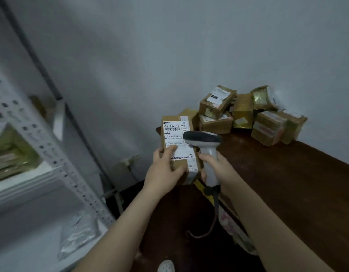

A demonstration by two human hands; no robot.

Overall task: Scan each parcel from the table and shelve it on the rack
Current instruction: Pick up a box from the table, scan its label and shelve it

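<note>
Parcel (178,146) upright, label facing scanner (206,150)

So the rack (52,154) sits on the left and the table (287,183) on the right, with a strip of floor between them. A pile of parcels (248,114) is at the table's far end, right against the wall. In front of that pile the left hand (165,167) holds a parcel (177,138) up by the table's left edge. The scanner (205,142) in the right hand (214,163) is just right of it (its head overlaps the parcel). A bag (79,232) lies on the rack's lower shelf.
</note>
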